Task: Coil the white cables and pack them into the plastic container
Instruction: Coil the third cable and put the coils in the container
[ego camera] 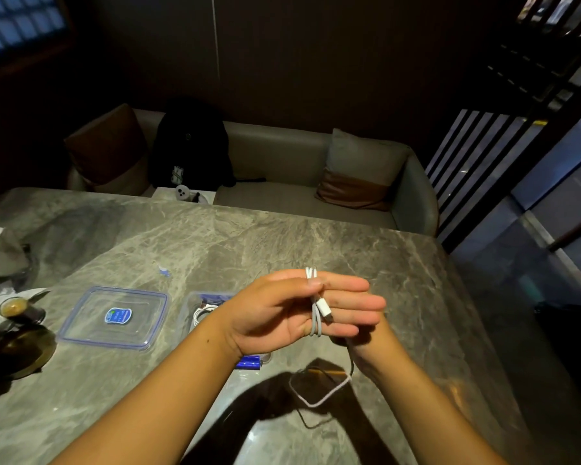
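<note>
A white cable is wound in a few loops around the fingers of my left hand, whose thumb pins it near the top. Its plug end lies across the fingers of my right hand, which sits behind and touches the loops. A loose tail of the cable hangs down onto the marble table. The plastic container stands behind my left wrist with another coiled white cable inside; most of it is hidden by my arm.
The container's clear lid with a blue sticker lies left of it. A glass cup and a dark plate are at the left edge. A blue object lies under my left forearm. A sofa stands beyond the table.
</note>
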`<state>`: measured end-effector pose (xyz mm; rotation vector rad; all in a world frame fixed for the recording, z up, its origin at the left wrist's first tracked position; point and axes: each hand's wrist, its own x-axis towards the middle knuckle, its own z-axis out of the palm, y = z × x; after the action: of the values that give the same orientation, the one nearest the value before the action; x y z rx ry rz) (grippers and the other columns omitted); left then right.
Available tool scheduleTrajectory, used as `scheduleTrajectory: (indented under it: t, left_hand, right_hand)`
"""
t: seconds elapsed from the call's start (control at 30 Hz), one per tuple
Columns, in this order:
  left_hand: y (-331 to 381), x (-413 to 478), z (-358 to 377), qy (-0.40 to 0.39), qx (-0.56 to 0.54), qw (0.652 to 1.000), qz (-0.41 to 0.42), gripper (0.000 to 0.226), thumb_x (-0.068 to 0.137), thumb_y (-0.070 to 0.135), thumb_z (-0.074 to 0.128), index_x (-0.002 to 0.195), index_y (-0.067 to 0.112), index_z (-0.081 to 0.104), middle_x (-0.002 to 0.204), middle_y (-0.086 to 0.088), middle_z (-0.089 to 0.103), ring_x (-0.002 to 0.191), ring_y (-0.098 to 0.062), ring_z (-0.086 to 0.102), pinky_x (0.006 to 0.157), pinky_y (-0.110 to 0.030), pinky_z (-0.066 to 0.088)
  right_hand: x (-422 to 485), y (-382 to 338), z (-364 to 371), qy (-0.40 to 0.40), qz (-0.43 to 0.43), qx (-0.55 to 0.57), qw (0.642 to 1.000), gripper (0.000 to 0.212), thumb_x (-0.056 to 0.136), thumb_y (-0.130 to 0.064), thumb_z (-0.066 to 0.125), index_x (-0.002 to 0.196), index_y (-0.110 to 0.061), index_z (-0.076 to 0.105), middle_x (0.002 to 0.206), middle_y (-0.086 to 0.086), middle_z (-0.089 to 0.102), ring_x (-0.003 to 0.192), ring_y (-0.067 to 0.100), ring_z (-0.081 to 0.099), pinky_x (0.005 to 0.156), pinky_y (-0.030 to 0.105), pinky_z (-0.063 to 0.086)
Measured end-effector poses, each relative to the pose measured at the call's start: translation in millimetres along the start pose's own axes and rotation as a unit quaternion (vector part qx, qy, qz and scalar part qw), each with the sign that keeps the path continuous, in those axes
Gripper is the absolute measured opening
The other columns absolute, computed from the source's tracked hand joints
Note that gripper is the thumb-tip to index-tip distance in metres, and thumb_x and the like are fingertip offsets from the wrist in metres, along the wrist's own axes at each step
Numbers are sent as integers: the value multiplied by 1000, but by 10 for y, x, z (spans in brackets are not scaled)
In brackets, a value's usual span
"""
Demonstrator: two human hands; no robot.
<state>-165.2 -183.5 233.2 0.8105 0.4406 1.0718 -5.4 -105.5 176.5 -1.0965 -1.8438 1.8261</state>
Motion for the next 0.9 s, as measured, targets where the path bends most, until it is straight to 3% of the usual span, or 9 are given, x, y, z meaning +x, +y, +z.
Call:
scheduleTrajectory:
  t: [0.03, 0.1, 0.17, 0.23, 0.4, 0.6, 0.77, 0.9]
  left_hand:
    - [0, -9, -14, 0, -10, 1000, 2, 51, 101, 17, 34, 142, -12, 36, 143, -37, 40, 131, -46, 45, 112, -50, 37]
    - [-11, -22, -49, -6, -27, 1000, -2, 56, 101, 24, 33, 144, -11, 33, 146, -36, 36, 135, -45, 40, 113, -49, 35]
    - [-30, -31, -86, -7, -38, 999, -8, 60, 100, 29, 33, 146, -10, 30, 148, -35, 34, 138, -45, 36, 115, -49, 32]
    - [-41, -38, -122, -5, -50, 999, -9, 62, 100, 31, 35, 146, -10, 29, 150, -34, 32, 140, -46, 32, 117, -50, 27]
    - [-87, -14, -192, 5, -87, 996, -5, 60, 99, 25, 36, 147, -10, 27, 152, -34, 28, 143, -45, 26, 119, -50, 21]
    - [-126, 13, -238, 28, -113, 993, 10, 57, 99, 17, 38, 147, -11, 25, 153, -33, 28, 144, -43, 28, 120, -49, 22]
    - [-161, 10, -300, 62, -87, 994, -3, 57, 97, 17, 40, 146, -11, 28, 150, -33, 33, 141, -44, 33, 118, -49, 26]
    - [-148, -5, -356, 75, -93, 993, 2, 62, 95, 19, 46, 146, -11, 27, 151, -33, 32, 142, -43, 31, 119, -50, 23]
  right_hand:
    - [11, 82, 28, 91, 19, 23, 995, 16, 83, -11, 66, 82, -22, 55, 71, -9, 53, 63, 8, 51, 58, 22, 43]
    - [-87, 156, 128, 110, 32, 31, 993, 18, 83, -7, 67, 87, -18, 53, 70, -8, 51, 61, 7, 49, 57, 22, 42]
    - [-137, 79, 223, 93, 53, 71, 992, 21, 97, -3, 50, 77, -10, 49, 55, 0, 42, 43, 6, 38, 43, 18, 32]
    - [-234, -103, 250, 70, 71, 71, 992, 32, 101, -5, 41, 70, -7, 52, 49, 3, 44, 35, 6, 36, 37, 18, 27]
    - [-468, -237, 252, 36, 19, 31, 999, 30, 99, -15, 51, 80, -1, 69, 57, 12, 53, 38, 13, 35, 39, 23, 28]
    - [-578, -341, 275, -11, 27, 20, 999, 24, 100, -12, 51, 88, -11, 72, 59, 7, 58, 39, 10, 37, 37, 22, 30]
    - [-640, -441, 184, -54, 22, -66, 996, 13, 96, -11, 57, 93, -14, 70, 59, 2, 61, 38, 5, 41, 38, 15, 32]
    - [-702, -521, 82, -92, 76, 2, 993, 10, 95, -10, 61, 101, -12, 69, 55, 2, 57, 35, 9, 34, 33, 18, 29]
